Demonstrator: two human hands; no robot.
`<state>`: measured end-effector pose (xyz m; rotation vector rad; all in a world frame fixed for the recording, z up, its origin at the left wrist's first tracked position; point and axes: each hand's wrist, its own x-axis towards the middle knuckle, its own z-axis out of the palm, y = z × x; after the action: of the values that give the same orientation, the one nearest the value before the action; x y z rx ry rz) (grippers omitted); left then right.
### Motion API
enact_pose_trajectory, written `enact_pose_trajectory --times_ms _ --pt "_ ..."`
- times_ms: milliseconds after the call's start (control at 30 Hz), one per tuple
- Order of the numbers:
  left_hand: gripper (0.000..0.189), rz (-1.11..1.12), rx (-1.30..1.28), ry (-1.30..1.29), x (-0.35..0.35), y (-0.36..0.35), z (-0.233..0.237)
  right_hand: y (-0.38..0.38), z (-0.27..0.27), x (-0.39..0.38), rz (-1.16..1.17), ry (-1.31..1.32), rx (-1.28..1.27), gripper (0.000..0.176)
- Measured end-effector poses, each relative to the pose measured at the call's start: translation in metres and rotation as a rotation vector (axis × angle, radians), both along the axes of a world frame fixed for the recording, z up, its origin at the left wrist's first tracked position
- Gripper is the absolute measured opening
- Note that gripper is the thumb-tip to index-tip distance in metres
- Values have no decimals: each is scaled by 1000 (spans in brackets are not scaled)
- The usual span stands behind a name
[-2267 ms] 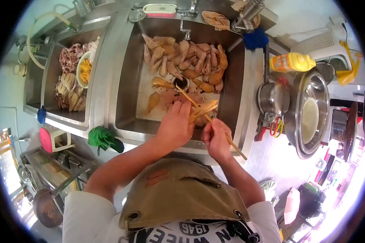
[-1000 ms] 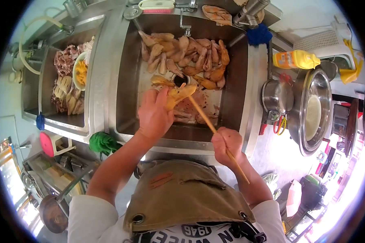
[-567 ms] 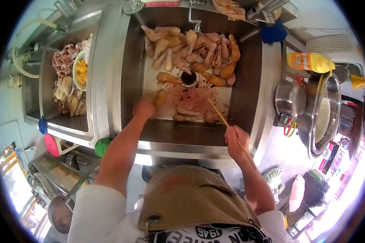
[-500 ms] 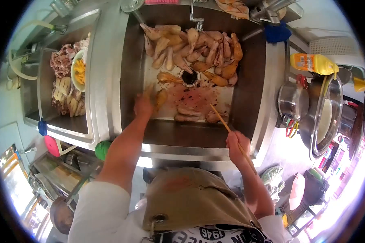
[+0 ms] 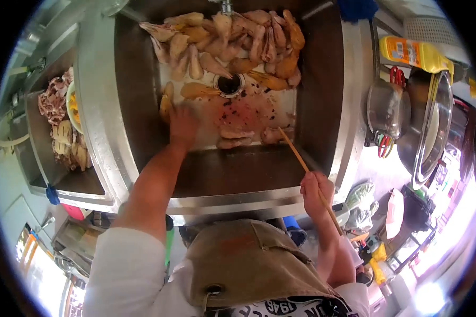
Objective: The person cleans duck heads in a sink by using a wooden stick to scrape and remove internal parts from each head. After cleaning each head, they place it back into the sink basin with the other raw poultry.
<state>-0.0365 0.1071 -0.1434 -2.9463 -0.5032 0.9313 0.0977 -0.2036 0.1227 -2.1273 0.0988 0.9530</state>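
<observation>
In my right hand point(image 5: 316, 193), closed around it, is a thin wooden stick point(image 5: 297, 155). Its far tip overlaps a chicken leg point(image 5: 271, 136) near the front of the steel sink point(image 5: 238, 171). My left hand point(image 5: 184, 126) is low over the sink floor at the left, its fingers smeared by motion. Just left of those fingers, a yellowish chicken leg point(image 5: 166, 100) lies along the sink wall. Another yellowish leg point(image 5: 200, 91) rests beside the drain point(image 5: 229, 84). Pale chicken meat point(image 5: 235, 138) lies at the front, with reddish liquid and dark bits behind it.
Many chicken legs point(image 5: 232, 39) are heaped at the back of the sink. A second basin at left holds meat pieces point(image 5: 55, 100) and a bowl point(image 5: 72, 108) with yellow food. On the right stand a yellow bottle point(image 5: 415, 54), a pot point(image 5: 386, 108) and a large metal bowl point(image 5: 433, 129).
The whole view has shifted. The yellowish leg by my left hand has moved left to the sink wall. The stick's tip now overlaps the front right chicken leg.
</observation>
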Motion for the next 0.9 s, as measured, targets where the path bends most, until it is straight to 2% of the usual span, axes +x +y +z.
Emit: enact_pose_trajectory --times_ms 133,233,333,367,467,500,600,667,700,767,833,900 --pt "25 -57 -298 -66 34 -46 15 -5 2 0 -76 13 37 28" --pt "29 -90 -534 -146 30 -96 -27 -16 4 -4 -86 27 15 26" --pt "35 -43 -705 -170 20 -114 -66 -23 10 -10 -132 17 18 27" --pt "38 -16 -753 -162 19 -112 -69 -26 11 -11 -109 21 3 27" --pt "46 72 -868 -113 25 -87 -35 -24 10 -18 -161 36 18 24" --pt "45 179 -930 -231 24 -82 -22 -25 11 -19 -142 40 36 24" --pt "36 349 -852 -456 17 -70 -14 -25 11 -19 -19 -35 102 26" --pt "33 744 -1008 -355 15 -63 -6 -18 17 -17 43 -15 165 31" --pt "35 1108 -1214 -172 21 -56 23 -14 20 -16 91 -26 210 33" --pt "37 1514 -1474 2 28 -48 85 -2 31 -13 176 9 295 34" --pt "40 1601 -1630 -81 35 -59 142 8 42 -11 301 -58 428 34" --pt "46 1529 -1691 -166 39 -67 186 13 43 -11 433 -161 521 33"
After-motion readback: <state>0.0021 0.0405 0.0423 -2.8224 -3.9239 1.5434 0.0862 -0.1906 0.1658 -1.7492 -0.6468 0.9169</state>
